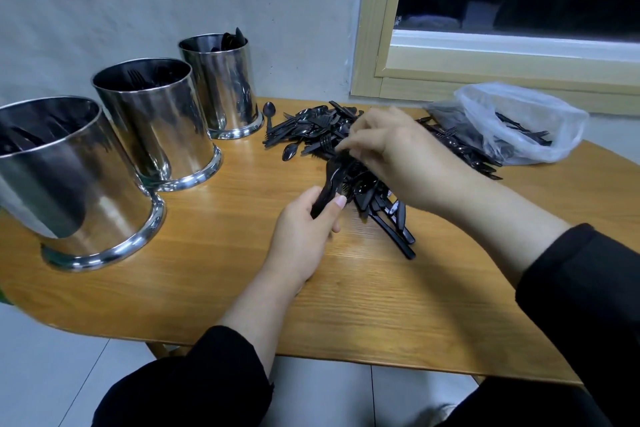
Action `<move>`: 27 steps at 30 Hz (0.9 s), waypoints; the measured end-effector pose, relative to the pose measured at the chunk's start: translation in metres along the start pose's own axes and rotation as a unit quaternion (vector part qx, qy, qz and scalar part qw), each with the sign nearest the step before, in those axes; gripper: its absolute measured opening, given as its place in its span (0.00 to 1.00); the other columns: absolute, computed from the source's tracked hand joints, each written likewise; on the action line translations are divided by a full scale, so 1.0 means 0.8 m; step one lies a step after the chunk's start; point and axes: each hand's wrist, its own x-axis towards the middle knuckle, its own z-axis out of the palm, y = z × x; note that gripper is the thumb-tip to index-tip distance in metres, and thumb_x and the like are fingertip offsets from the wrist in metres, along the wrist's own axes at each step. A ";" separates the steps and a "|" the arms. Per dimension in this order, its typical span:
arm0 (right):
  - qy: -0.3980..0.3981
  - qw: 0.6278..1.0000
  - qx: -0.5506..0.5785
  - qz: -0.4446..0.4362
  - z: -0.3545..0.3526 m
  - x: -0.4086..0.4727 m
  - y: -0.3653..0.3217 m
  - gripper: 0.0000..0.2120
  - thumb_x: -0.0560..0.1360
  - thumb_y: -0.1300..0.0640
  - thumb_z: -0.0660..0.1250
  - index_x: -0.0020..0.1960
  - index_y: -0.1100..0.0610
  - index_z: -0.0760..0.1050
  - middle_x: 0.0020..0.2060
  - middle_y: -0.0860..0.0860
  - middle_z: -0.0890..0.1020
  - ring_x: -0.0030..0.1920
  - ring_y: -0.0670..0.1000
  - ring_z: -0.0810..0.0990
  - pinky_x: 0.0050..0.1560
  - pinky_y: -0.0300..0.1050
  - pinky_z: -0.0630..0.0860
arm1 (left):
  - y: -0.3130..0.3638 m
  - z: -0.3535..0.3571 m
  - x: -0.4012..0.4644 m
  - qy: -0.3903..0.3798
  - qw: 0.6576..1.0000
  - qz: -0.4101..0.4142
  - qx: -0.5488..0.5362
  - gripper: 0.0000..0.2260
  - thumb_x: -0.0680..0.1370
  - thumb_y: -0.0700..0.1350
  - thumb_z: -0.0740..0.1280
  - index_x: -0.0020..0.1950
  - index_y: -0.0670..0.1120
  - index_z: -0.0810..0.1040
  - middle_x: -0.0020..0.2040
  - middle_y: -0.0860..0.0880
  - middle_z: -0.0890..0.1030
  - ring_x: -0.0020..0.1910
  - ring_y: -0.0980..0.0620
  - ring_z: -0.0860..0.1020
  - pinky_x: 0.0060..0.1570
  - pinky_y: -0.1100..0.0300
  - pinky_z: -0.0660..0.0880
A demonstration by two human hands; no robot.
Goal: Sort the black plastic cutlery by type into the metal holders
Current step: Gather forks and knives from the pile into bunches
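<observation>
Table: I see a light brown wooden table with rounded corners (242,288); it carries everything below.
Holders: three shiny cylindrical metal holders stand in a row along the table's left edge, the nearest (69,184), the middle one (156,121) and the farthest (221,83) at the far-left corner; I make out fork tines in the middle one and spoon ends in the farthest.
Bag: a crumpled clear plastic bag (519,121) lies at the far-right corner, black pieces inside it.
Cutlery pile: loose black plastic cutlery, forks, spoons and knives (311,132), is spread from the far edge to mid-table.
Right hand: my right hand (408,163) hovers over the pile, fingertips pinching a piece at the top of the bundle below; which type I cannot tell.
Left hand: my left hand (304,232) grips a bundle of black cutlery handles (329,187) at mid-table, thumb across them.
</observation>
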 end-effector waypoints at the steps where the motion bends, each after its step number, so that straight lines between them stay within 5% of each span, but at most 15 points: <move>1: -0.013 1.000 0.003 0.002 0.003 -0.001 0.002 0.14 0.82 0.59 0.64 0.66 0.50 0.79 0.55 0.49 0.78 0.57 0.54 0.73 0.58 0.57 0.73 | 0.000 0.000 0.000 0.003 1.000 -0.001 -0.006 0.11 0.84 0.52 0.65 0.48 0.45 0.78 0.35 0.51 0.78 0.29 0.55 0.70 0.31 0.59 0.67; 3: 0.033 0.997 0.041 0.051 0.003 -0.004 0.009 0.17 0.84 0.56 0.60 0.71 0.50 0.74 0.61 0.49 0.78 0.62 0.53 0.73 0.64 0.56 0.71 | -0.002 -0.002 0.000 0.015 0.999 -0.011 -0.027 0.12 0.85 0.52 0.64 0.48 0.45 0.77 0.35 0.50 0.77 0.30 0.52 0.70 0.31 0.55 0.66; 6: 0.166 0.959 0.093 0.210 0.000 -0.026 0.037 0.14 0.84 0.55 0.59 0.66 0.53 0.78 0.57 0.49 0.82 0.59 0.50 0.78 0.60 0.46 0.72 | -0.001 -0.003 0.001 0.041 0.998 -0.025 -0.045 0.13 0.85 0.54 0.62 0.46 0.47 0.75 0.35 0.49 0.75 0.31 0.49 0.68 0.32 0.53 0.65; 9: 0.127 0.945 0.064 0.294 0.023 -0.066 0.062 0.11 0.82 0.55 0.62 0.60 0.54 0.81 0.54 0.50 0.83 0.54 0.52 0.80 0.54 0.42 0.70 | -0.002 -0.002 0.003 0.061 0.997 -0.032 -0.046 0.14 0.85 0.56 0.61 0.46 0.48 0.73 0.36 0.48 0.73 0.33 0.48 0.66 0.34 0.50 0.64; 12: 0.094 0.956 0.039 0.274 0.050 -0.094 0.067 0.09 0.80 0.55 0.67 0.58 0.55 0.82 0.52 0.49 0.81 0.52 0.50 0.78 0.53 0.42 0.69 | -0.001 -0.001 0.004 0.071 0.996 -0.034 -0.048 0.13 0.86 0.55 0.60 0.49 0.47 0.73 0.35 0.52 0.73 0.33 0.50 0.67 0.34 0.54 0.66; 15: 0.079 0.970 -0.008 0.231 0.068 -0.093 0.068 0.12 0.79 0.56 0.69 0.61 0.55 0.80 0.55 0.50 0.79 0.57 0.54 0.76 0.60 0.52 0.73 | 0.002 0.001 0.004 0.078 0.995 -0.033 -0.059 0.11 0.86 0.52 0.60 0.51 0.46 0.74 0.34 0.55 0.72 0.30 0.56 0.67 0.31 0.66 0.68; 17: 0.057 0.975 -0.049 0.210 0.076 -0.083 0.072 0.16 0.78 0.59 0.69 0.65 0.54 0.78 0.59 0.51 0.79 0.58 0.56 0.75 0.60 0.58 0.73 | 0.000 0.000 0.003 0.074 0.995 -0.028 -0.053 0.12 0.86 0.53 0.61 0.50 0.46 0.74 0.34 0.53 0.71 0.31 0.53 0.66 0.30 0.61 0.65; 21: 0.005 0.975 -0.141 0.174 0.081 -0.060 0.076 0.22 0.77 0.65 0.67 0.70 0.53 0.76 0.64 0.50 0.77 0.59 0.57 0.72 0.55 0.56 0.68 | -0.001 -0.002 0.002 0.066 0.996 -0.027 -0.058 0.14 0.85 0.53 0.62 0.46 0.46 0.72 0.35 0.49 0.70 0.34 0.49 0.64 0.31 0.53 0.61; 27: -0.051 0.970 -0.172 0.166 0.086 -0.040 0.085 0.19 0.79 0.60 0.63 0.69 0.50 0.75 0.59 0.51 0.74 0.56 0.56 0.70 0.55 0.55 0.66 | -0.001 -0.002 0.003 0.057 0.997 -0.026 -0.048 0.15 0.85 0.54 0.62 0.44 0.46 0.71 0.35 0.49 0.71 0.33 0.50 0.65 0.33 0.53 0.63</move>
